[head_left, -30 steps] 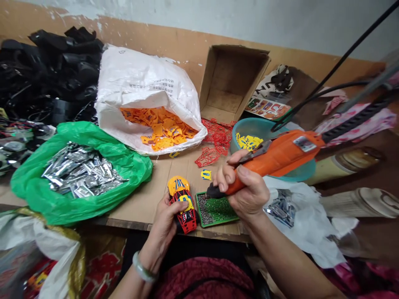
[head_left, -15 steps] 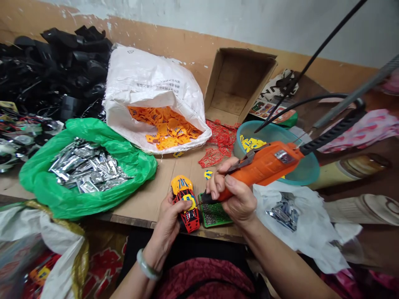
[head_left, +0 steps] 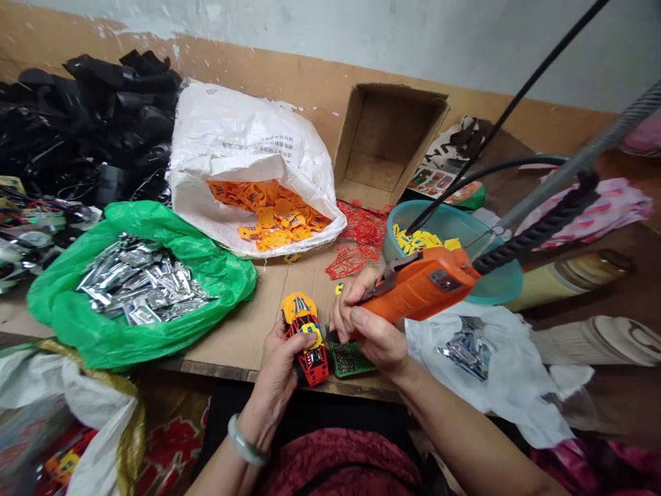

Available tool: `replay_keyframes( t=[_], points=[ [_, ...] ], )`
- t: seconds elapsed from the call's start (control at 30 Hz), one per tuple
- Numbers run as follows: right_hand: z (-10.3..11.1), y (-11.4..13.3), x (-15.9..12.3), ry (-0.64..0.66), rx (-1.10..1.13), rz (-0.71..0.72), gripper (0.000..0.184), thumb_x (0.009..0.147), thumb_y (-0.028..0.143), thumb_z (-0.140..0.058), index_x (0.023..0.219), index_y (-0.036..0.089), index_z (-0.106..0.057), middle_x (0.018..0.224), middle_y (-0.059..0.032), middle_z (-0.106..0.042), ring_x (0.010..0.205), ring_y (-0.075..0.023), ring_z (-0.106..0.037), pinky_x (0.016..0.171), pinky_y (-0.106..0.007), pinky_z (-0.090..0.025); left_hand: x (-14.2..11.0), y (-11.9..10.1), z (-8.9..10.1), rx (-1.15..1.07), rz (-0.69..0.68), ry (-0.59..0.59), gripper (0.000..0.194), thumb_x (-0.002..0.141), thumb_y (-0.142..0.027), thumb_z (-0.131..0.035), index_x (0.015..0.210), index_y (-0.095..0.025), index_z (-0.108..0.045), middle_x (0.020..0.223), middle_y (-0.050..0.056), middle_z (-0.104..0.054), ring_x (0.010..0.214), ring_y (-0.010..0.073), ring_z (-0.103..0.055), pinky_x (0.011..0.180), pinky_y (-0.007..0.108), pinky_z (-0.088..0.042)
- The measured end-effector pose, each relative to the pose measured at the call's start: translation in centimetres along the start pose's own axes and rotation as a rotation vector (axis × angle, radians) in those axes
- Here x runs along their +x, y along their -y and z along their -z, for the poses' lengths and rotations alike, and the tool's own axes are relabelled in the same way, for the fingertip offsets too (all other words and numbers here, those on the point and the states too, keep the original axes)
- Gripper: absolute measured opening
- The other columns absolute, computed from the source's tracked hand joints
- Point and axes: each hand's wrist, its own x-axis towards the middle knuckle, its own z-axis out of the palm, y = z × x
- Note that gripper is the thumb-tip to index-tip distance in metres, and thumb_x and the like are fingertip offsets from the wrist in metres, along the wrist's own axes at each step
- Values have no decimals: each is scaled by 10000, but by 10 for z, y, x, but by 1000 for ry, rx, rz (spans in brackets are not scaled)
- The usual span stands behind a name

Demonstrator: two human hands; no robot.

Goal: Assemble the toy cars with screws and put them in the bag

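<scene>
Glossy plastic toy car body [head_left: 304, 337], matt cardboard [head_left: 232, 331].

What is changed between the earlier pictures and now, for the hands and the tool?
The right hand moved left, carrying the orange electric screwdriver from above the green perforated tray to close beside the red-and-yellow toy car. The left hand kept its hold on the car. The green plastic bag and teal basin stayed as they were.
</scene>
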Motion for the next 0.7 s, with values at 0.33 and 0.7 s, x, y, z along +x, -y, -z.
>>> replay_keyframes(
  t=[0.33, 0.7],
  points=[
    [39, 8, 8, -289, -168, 103, 206, 847, 329, -707, 967, 225, -575, 535, 92, -519, 422, -121, -501, 519, -283, -487, 2, 2, 9, 28, 36, 27, 655, 489, -211, -928, 1065, -135, -627, 760, 27, -726, 608, 174, -644, 590, 304, -571],
    [85, 5, 3, -415, -293, 151, 198, 823, 321, -716, 934, 218, -590, 528, 92, -537, 419, -111, -527, 489, -251, -490, 0, 5, 12, 45, 13, 44, 631, 552, -243, -939, 1083, -138, -615, 793, 40, -734, 627, 169, -670, 597, 284, -591]
  ],
)
